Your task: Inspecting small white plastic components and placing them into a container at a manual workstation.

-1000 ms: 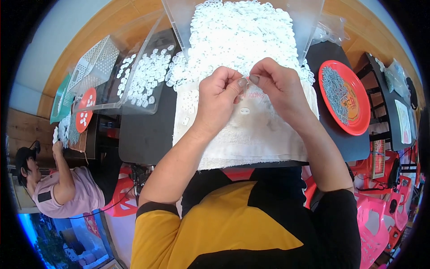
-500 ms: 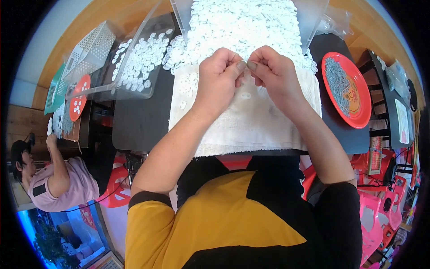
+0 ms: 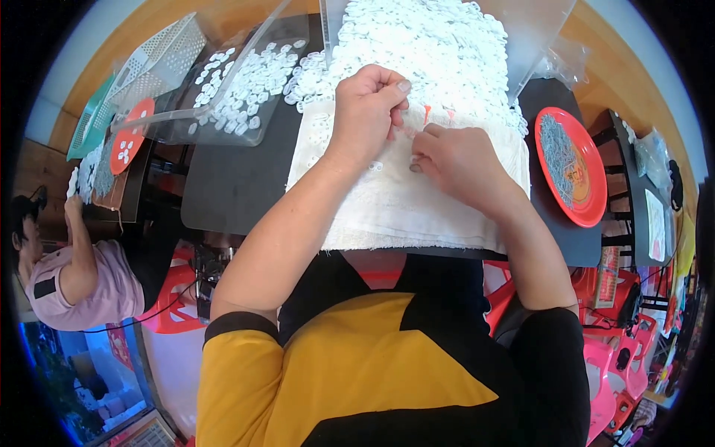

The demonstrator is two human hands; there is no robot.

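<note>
My left hand (image 3: 369, 108) is raised over the far part of a pale cloth (image 3: 402, 216), thumb pressed against curled fingers. Whatever sits in that pinch is too small to make out. Lower and to its right, my right hand (image 3: 462, 164) is closed too, its fingers bent in over the cloth; their contents are hidden. A small white oval piece (image 3: 375, 166) lies on the cloth below my left hand. Beyond both hands, a big heap of similar white pieces (image 3: 421, 56) spills from a clear bin (image 3: 544, 37) onto the cloth's far edge.
A red plate (image 3: 599, 197) of thin grey pieces (image 3: 555, 156) stands at the right. Left of the heap, a clear tray (image 3: 253, 138) holds more white pieces. Farther left are a perforated white basket (image 3: 160, 63) and a co-worker in a pink shirt (image 3: 89, 283).
My fingertips, together before, have come apart. The right hand has dropped toward me and turned palm down; the left stays raised. Small orange-red marks on the cloth have come into sight between them.
</note>
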